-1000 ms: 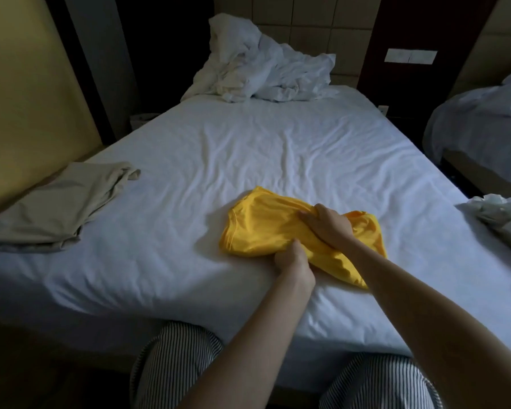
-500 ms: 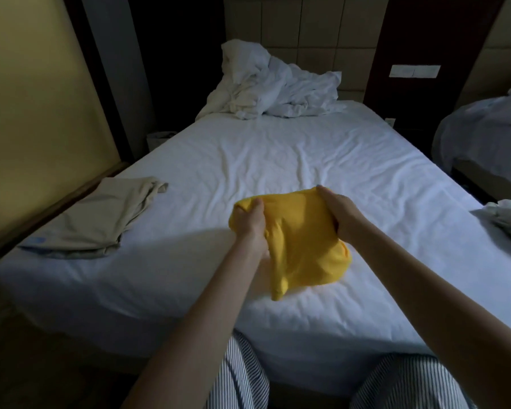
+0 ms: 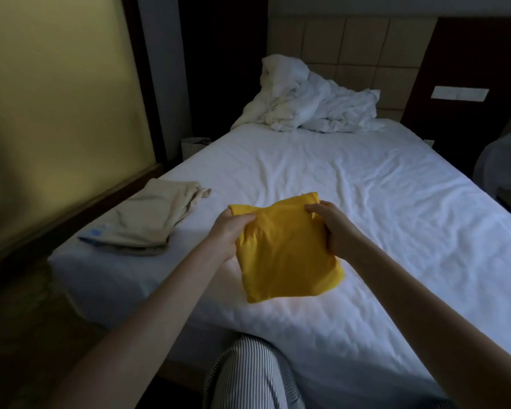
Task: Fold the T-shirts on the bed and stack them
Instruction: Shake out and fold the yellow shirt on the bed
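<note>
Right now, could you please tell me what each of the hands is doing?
Left hand: closed, gripping the yellow T-shirt at its upper left edge.
Right hand: closed, gripping the same T-shirt at its upper right edge.

Dim overall; img soft and grainy, low-light look. Brightest patch: bed sheet (image 3: 278,320) under yellow T-shirt (image 3: 286,261), colour vivid. Faint shadow on sheet left of shirt. Yellow wall (image 3: 56,98) softly lit. Recess (image 3: 219,69) beside headboard (image 3: 351,48) near black. Wide-angle bowing at edges; blurred smear at far-left edge.
</note>
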Demonstrator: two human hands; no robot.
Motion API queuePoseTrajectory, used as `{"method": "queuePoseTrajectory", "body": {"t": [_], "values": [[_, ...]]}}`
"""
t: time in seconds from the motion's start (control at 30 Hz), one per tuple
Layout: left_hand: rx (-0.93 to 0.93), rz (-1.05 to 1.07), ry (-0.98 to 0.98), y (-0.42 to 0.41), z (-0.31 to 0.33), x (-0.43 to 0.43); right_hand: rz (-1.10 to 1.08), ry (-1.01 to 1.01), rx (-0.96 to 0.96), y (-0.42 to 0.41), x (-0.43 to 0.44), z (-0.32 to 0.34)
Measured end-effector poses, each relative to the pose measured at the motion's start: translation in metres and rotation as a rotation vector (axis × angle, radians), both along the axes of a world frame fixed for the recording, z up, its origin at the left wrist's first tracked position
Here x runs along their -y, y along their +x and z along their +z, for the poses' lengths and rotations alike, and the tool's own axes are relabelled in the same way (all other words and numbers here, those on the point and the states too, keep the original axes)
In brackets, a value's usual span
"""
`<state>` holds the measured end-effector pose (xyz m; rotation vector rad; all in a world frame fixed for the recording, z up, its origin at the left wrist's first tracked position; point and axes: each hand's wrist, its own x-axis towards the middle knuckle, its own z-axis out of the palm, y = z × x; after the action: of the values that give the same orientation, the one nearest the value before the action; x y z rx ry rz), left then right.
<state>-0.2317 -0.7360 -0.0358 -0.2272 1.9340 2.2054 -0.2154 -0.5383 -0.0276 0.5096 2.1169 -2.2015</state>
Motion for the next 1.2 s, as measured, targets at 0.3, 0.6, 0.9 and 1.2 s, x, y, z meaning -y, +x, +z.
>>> {"method": "queuePoseTrajectory", "body": {"t": [0.3,0.6,0.9,1.2], "values": [[0.007,-0.058,-0.024,-0.044,0.022,0.071,0.084,-0.072,-0.027,-0.056,0.074,0.003],[-0.24,0.017,-0.226,-0.137,0.084,0.172,0.214,-0.2,-0.183,-0.153,0.168,0.04],[0.147,0.11,-0.659,-0.156,-0.033,0.266,0.372,0.16,0.156,-0.134,0.229,-0.067],[-0.061,0.293,-0.646,-0.117,-0.048,0.269,0.278,0.181,-0.046,-0.107,0.263,-0.057]]}}
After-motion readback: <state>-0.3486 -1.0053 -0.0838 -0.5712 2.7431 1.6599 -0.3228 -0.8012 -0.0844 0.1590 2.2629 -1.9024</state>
